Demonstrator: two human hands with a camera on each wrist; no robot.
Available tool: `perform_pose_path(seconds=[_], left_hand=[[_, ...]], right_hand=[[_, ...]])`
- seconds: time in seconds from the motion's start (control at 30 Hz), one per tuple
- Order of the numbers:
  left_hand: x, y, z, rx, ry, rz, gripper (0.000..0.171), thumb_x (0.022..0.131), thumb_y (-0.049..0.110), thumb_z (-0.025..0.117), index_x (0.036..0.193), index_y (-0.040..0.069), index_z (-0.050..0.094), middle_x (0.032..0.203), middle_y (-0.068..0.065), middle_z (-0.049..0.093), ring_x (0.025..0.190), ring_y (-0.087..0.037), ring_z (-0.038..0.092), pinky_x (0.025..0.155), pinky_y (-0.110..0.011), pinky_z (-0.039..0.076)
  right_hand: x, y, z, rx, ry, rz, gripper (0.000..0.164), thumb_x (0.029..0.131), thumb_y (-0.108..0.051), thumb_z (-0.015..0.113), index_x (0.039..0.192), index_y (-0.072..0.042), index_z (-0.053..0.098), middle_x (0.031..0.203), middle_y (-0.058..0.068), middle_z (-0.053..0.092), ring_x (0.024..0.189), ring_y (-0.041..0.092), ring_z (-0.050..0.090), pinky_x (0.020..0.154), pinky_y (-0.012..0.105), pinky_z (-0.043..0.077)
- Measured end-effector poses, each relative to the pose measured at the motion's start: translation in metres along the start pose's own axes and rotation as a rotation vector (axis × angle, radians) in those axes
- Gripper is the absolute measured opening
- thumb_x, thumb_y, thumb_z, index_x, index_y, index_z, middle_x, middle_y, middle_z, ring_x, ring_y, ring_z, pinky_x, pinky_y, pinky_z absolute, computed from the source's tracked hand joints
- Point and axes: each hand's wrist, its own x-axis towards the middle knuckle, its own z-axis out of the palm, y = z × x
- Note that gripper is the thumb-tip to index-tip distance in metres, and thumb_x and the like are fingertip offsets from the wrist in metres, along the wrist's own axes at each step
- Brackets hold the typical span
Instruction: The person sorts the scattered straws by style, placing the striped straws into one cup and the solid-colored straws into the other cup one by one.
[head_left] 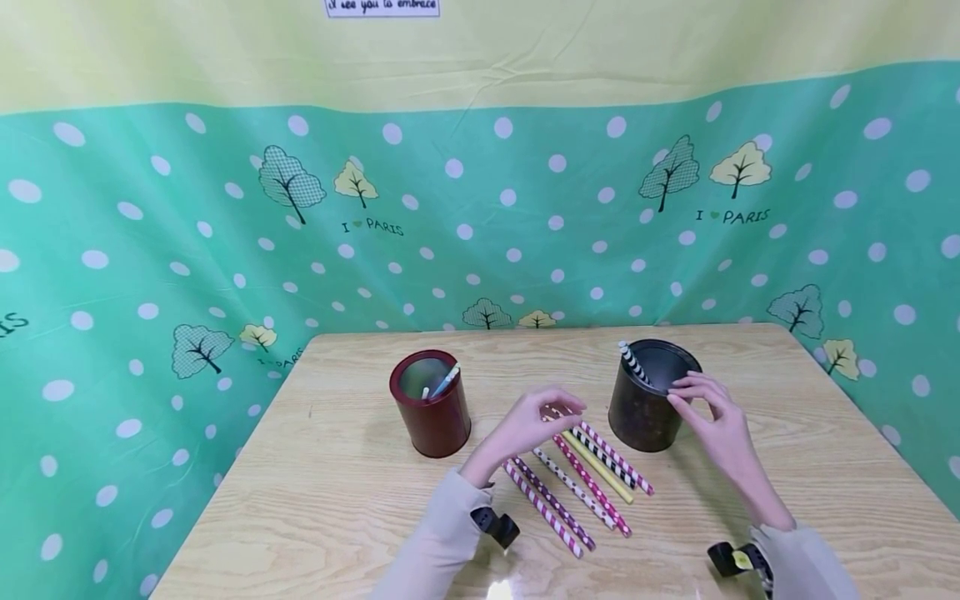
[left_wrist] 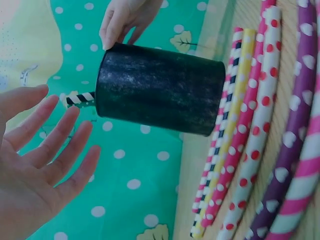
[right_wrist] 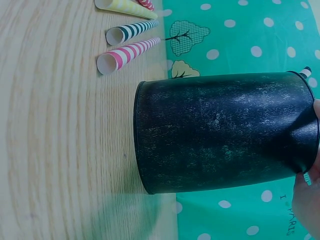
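Note:
Paper straws (head_left: 577, 479) in several patterns lie side by side on the table. My left hand (head_left: 536, 425) hovers over their far ends, holding nothing; in the left wrist view its fingers (left_wrist: 62, 145) are spread. To the right stands a black can (head_left: 643, 421), upright, with black-and-white striped straw (head_left: 632, 362) leaning out at its left rim. At the can's near right rim is my right hand (head_left: 716, 425), thumb and fingertips pinching the edge. In the right wrist view the can (right_wrist: 220, 132) hides most of that hand.
A dark red can (head_left: 438, 425) stands left of the straws, with blue straw (head_left: 446, 381) and a white straw end inside. The wooden table (head_left: 315, 467) ends at a green dotted curtain (head_left: 420, 208) behind the cans.

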Motion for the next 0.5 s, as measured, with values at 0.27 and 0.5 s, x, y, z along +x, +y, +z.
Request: perform_pose_path(seconds=[0.27, 0.5], left_hand=[[-0.009, -0.022, -0.001, 0.043, -0.039, 0.002, 0.020, 0.086, 0.012, 0.056, 0.103, 0.003, 0.062, 0.099, -0.008, 0.062, 0.087, -0.009, 0.055, 0.080, -0.027, 0.044], [-0.014, -0.046, -0.003, 0.114, -0.077, -0.007, 0.023, 0.086, 0.021, 0.057, 0.104, 0.007, 0.063, 0.097, 0.001, 0.062, 0.088, -0.005, 0.054, 0.081, -0.026, 0.044]], right_hand=[[0.001, 0.001, 0.000, 0.008, -0.002, -0.011, 0.013, 0.080, -0.012, 0.065, 0.092, -0.013, 0.066, 0.112, -0.002, 0.054, 0.119, 0.013, 0.036, 0.098, 0.016, 0.027], [0.001, -0.012, -0.002, 0.074, -0.026, -0.040, 0.014, 0.081, -0.012, 0.064, 0.094, -0.008, 0.066, 0.113, 0.003, 0.054, 0.119, 0.014, 0.036, 0.099, 0.018, 0.026]])
